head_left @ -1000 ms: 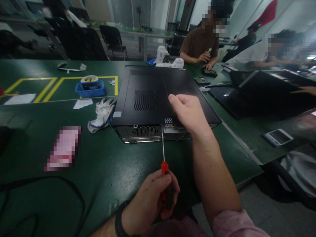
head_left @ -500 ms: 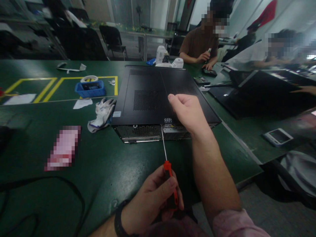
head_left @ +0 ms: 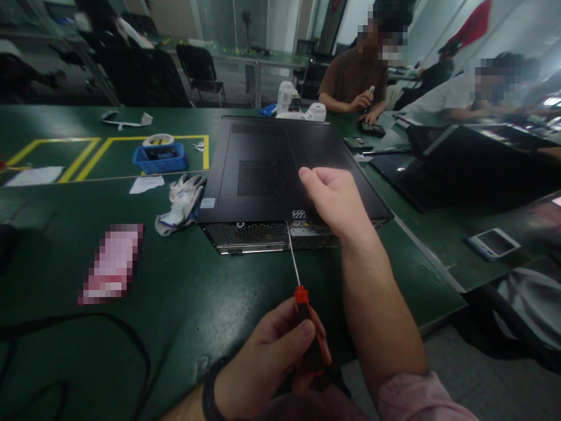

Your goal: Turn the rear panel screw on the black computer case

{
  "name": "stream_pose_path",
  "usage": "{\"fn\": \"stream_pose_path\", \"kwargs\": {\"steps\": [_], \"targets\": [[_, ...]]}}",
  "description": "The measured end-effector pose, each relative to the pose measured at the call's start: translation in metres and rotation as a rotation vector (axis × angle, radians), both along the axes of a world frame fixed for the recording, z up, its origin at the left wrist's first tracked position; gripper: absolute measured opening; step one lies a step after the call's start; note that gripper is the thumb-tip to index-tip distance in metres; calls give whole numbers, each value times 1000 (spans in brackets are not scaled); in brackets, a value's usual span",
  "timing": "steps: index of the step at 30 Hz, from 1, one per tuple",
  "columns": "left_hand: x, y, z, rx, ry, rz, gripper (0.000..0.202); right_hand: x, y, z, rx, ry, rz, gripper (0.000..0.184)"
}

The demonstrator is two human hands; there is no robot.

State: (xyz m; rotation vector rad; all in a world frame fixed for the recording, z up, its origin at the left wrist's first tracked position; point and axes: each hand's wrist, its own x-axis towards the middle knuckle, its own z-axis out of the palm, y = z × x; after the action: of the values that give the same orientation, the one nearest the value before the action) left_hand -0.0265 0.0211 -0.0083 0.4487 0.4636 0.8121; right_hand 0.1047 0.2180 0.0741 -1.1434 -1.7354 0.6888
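Note:
My left hand (head_left: pixel 280 351) is closed round the red and black handle of a screwdriver (head_left: pixel 310 333). The shaft slants up and away, and its tip meets the near end of a black computer case (head_left: pixel 263 140) lying flat on the bench. Perforated metal and slots show along that end. On the case's top, near the front edge, my right hand (head_left: pixel 335 196) rests as a loose fist, thumb against the curled fingers. Whatever the fist may hold is hidden.
Left of the case lie work gloves (head_left: pixel 182 202), a blue bin (head_left: pixel 160 158), a tape roll (head_left: pixel 158 140) and a blurred pink object (head_left: pixel 114 260). A phone (head_left: pixel 495 242) and dark panels (head_left: pixel 438 169) lie to the right. A co-worker (head_left: pixel 355 82) sits across the bench.
My left hand and the screwdriver's handle have shifted slightly to the right, while the tip stays at the same spot on the case. My right hand has hardly moved.

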Motion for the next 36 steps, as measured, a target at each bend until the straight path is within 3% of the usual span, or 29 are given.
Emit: {"fn": "stream_pose_path", "kwargs": {"steps": [8, 23, 29, 36], "targets": [[5, -2, -9, 34, -77, -43, 37, 0, 0, 0, 3, 13, 16, 56], [0, -1, 0, -43, -46, -31, 38, -1, -2, 1, 19, 4, 7, 57], [3, 0, 0, 31, 34, -14, 43, -1, -1, 1, 19, 0, 6, 57], [4, 2, 12, 5, 245, 33, 54, -1, -2, 1, 17, -6, 2, 60]]}}
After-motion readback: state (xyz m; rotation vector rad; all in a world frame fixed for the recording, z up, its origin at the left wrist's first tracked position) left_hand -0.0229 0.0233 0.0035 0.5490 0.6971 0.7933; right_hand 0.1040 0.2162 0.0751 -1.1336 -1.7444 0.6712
